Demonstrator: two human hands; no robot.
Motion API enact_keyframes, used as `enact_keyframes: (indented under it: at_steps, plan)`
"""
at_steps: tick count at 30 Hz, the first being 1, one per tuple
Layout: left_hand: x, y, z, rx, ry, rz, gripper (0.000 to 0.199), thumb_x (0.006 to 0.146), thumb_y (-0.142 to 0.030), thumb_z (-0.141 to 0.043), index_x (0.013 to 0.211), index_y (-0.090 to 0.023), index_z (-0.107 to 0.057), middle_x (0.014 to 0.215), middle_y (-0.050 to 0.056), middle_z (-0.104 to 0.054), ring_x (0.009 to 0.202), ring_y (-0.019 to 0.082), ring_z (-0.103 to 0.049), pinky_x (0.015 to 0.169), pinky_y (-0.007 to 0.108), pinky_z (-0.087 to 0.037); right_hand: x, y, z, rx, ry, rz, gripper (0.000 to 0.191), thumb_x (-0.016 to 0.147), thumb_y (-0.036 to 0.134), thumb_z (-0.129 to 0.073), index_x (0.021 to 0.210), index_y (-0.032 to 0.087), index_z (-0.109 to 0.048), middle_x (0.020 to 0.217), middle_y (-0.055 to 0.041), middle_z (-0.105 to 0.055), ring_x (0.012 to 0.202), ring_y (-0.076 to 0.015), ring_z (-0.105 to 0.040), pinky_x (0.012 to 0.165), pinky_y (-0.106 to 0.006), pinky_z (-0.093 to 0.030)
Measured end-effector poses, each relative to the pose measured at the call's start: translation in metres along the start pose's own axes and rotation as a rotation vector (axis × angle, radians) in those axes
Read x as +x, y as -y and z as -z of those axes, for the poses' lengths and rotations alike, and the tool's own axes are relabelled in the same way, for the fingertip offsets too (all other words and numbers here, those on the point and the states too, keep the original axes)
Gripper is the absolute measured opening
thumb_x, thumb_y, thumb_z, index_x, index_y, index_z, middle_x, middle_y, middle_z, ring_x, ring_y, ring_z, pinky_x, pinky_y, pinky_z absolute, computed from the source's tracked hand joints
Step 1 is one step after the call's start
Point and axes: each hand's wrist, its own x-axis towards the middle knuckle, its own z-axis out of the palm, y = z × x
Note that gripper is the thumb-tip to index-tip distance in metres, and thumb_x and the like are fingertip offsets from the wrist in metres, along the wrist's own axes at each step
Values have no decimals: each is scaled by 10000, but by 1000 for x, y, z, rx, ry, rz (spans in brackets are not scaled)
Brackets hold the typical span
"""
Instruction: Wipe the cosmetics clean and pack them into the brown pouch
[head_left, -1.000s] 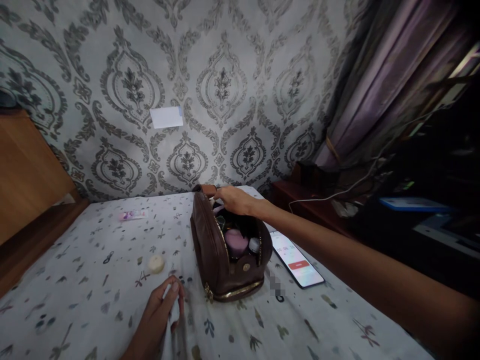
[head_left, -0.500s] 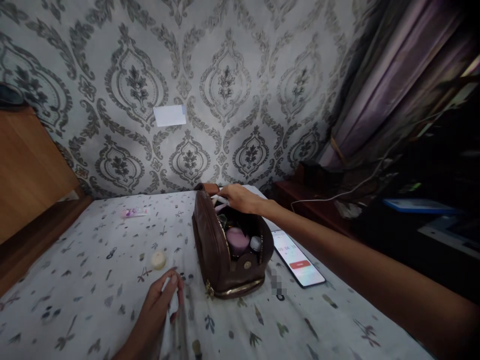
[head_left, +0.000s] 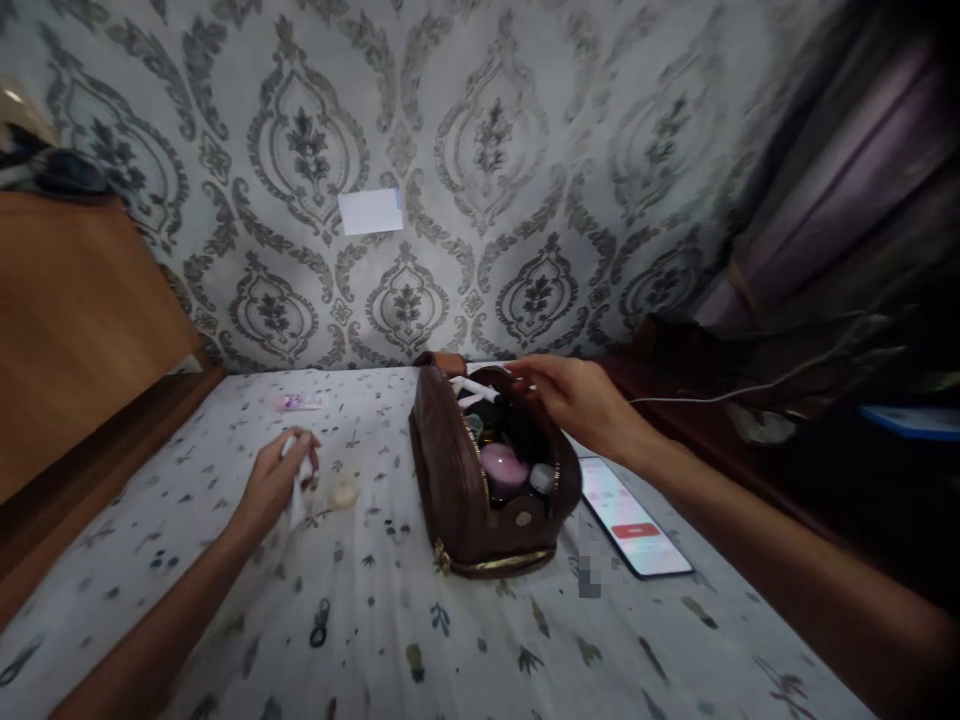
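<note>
A brown toiletry bag (head_left: 450,490) stands unzipped on the printed bedsheet. Inside it lie slim white tubes (head_left: 480,388), a rounded pink item (head_left: 504,467) and a grey-white cap (head_left: 542,477); the deeper contents are dark. My right hand (head_left: 574,395) hovers at the bag's far right rim, its fingers apart and nothing seen in them. Left of the bag, my left hand (head_left: 281,465) is closed on a limp white piece that looks like tissue (head_left: 300,490). Close to that hand rests a small round cream-coloured item (head_left: 344,493). Farther back lies a pink and white tube (head_left: 300,402).
Right of the bag lies a phone (head_left: 637,520) with its screen lit. A wooden cabinet (head_left: 75,330) stands at the left. Against the patterned wall (head_left: 495,200), a dark red surface (head_left: 645,385) with a white cable (head_left: 705,398) is at the right.
My right hand has let go of a white tube in the bag and drawn back to the right. The left hand has moved forward and left with the white piece. The view has shifted.
</note>
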Motion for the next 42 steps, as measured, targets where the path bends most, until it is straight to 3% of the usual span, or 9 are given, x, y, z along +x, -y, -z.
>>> enact_keyframes:
  at_steps: [8, 16, 21, 24, 27, 30, 34, 38, 42]
  plan:
    - [103, 32, 55, 602, -269, 21, 268, 847, -380, -454, 907, -170, -610, 661, 22, -599, 619, 188, -558, 589, 270, -432, -1, -6, -19, -158, 112, 75, 486, 935, 131, -338, 1336, 188, -605, 1194, -127, -736, 1122, -286, -682, 958, -386, -503]
    - [149, 56, 49, 1025, -39, -38, 421, 876, -175, -461, 1278, -183, -584, 1419, 154, -540, 1319, 309, -467, 1045, 416, -406, -13, 9, -9, -111, -45, 54, 492, 939, 190, -337, 1326, 281, -628, 1191, -112, -726, 1121, -350, -661, 948, -479, -515]
    - [158, 60, 46, 1136, 115, -14, 380, 831, -164, -485, 1189, -135, -610, 1276, 209, -620, 1236, 364, -527, 995, 487, -433, -64, 48, -13, 203, -137, 189, 357, 970, 233, -401, 1182, 283, -685, 1131, -73, -727, 1096, -274, -661, 934, -413, -537]
    - [155, 58, 48, 1171, 124, 3, 333, 820, -214, -494, 1114, -129, -626, 1198, 220, -644, 1151, 388, -575, 942, 502, -457, -99, 73, -43, 468, 13, 408, 377, 967, 139, -405, 1188, 279, -676, 1071, -57, -742, 1028, -210, -675, 895, -371, -558]
    - [141, 53, 48, 1158, 104, 32, 391, 835, -290, -494, 1155, -102, -617, 1136, 225, -663, 1085, 393, -610, 897, 482, -481, -124, 93, -82, 676, 204, 489, 374, 983, 145, -404, 1264, 221, -639, 1046, -81, -743, 1027, -199, -668, 883, -367, -569]
    - [108, 44, 43, 1101, 79, 41, 497, 882, -379, -455, 1296, -124, -558, 1110, 157, -684, 1011, 316, -646, 834, 377, -511, -132, 106, -121, 836, 281, 314, 370, 1013, 254, -428, 1344, 198, -583, 1194, -121, -708, 1119, -216, -657, 970, -422, -538]
    - [29, 19, 24, 726, 71, -71, 550, 860, -526, -488, 1293, -198, -581, 1089, 57, -691, 860, 230, -639, 729, 294, -506, -124, 118, -164, 1201, 399, -19, 485, 1028, 439, -394, 1480, 265, -429, 1295, -134, -639, 1020, -203, -703, 802, -371, -599]
    - [-55, -9, -1, 441, 185, -137, 541, 862, -553, -536, 1283, -218, -596, 1113, 52, -685, 969, 241, -642, 734, 264, -508, -117, 130, -184, 1381, 398, -127, 588, 997, 560, -428, 1519, 299, -357, 1404, -124, -549, 1109, -214, -664, 803, -354, -602]
    - [-100, -6, -15, 420, 164, -265, 499, 900, -454, -505, 1310, -177, -568, 1254, 107, -666, 1141, 267, -626, 932, 331, -512, -122, 136, -187, 1313, 320, -110, 565, 1004, 532, -420, 1490, 246, -409, 1321, -110, -625, 1115, -210, -639, 903, -356, -562]
